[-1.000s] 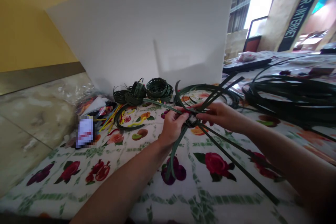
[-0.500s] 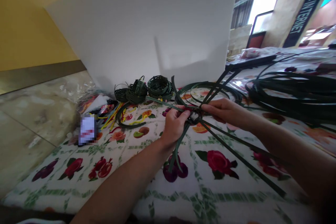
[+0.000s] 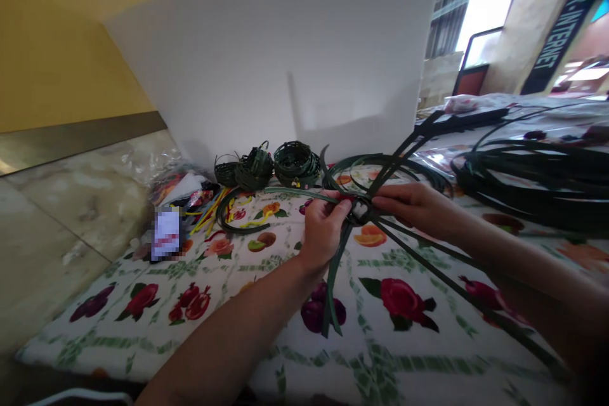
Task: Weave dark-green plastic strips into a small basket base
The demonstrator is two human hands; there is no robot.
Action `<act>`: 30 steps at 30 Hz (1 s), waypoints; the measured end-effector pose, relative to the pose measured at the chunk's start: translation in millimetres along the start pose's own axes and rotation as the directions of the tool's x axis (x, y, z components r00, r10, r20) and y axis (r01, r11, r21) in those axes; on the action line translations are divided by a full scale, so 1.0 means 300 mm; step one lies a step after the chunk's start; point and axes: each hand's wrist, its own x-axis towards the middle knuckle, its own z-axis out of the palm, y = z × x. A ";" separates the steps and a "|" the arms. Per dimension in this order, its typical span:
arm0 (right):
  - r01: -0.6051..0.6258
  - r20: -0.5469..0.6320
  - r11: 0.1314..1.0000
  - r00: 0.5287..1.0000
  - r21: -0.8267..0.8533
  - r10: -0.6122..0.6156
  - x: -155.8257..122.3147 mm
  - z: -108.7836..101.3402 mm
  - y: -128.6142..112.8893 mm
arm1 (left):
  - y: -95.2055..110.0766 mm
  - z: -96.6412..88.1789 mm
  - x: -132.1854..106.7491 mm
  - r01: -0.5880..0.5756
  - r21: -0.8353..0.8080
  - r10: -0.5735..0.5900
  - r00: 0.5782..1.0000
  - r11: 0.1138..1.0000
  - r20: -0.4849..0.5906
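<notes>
Between my hands is a small round weaving of dark green flat strips (image 3: 360, 210), with long loose ends radiating out from it. My left hand (image 3: 323, 229) pinches its left side, thumb on top. On the right side, my right hand (image 3: 415, 204) has its fingertips closed on the base of a strip by the ring. Two strips (image 3: 402, 155) rise to the upper right from there. Other ends (image 3: 333, 288) hang toward me, and a long one (image 3: 442, 273) runs down to the lower right under my forearm.
Small woven baskets (image 3: 297, 163) stand behind, against a white board (image 3: 266, 57). A large coil of green strips (image 3: 528, 177) lies at the right. Yellow strips (image 3: 212, 212) and plastic packets (image 3: 176, 187) are at the left. Flowered cloth (image 3: 214, 355) covers the table.
The view has shifted slightly, so everything sits a little further right. The strips at my right hand have swung a little, and the hanging ends have moved. Both hands keep their hold.
</notes>
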 end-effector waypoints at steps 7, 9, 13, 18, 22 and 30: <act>-0.012 0.030 0.999 0.999 0.033 0.011 -0.010 -0.055 0.009 | 0.052 -0.019 -0.003 0.227 -0.068 -0.206 0.951 0.972 0.228; -0.025 0.082 0.998 0.996 0.057 0.020 -0.015 -0.081 0.018 | 0.059 -0.048 0.016 0.330 -0.012 -0.301 0.875 0.944 0.380; -0.020 0.259 0.997 0.966 0.076 0.000 -0.027 -0.114 0.019 | 0.039 -0.107 0.062 0.469 0.015 -0.425 0.787 0.883 0.448; 0.016 0.489 1.000 0.872 0.026 -0.027 -0.030 -0.094 0.032 | 0.028 -0.130 0.067 0.513 0.151 -0.522 0.729 0.845 0.443; 0.057 0.563 0.998 0.826 -0.035 -0.028 -0.024 -0.056 0.042 | 0.052 -0.113 0.048 0.483 0.344 -0.593 0.647 0.805 0.480; 0.024 0.590 0.997 0.807 -0.071 0.022 -0.026 0.006 0.069 | 0.035 -0.099 0.043 0.430 0.529 -0.670 0.597 0.732 0.442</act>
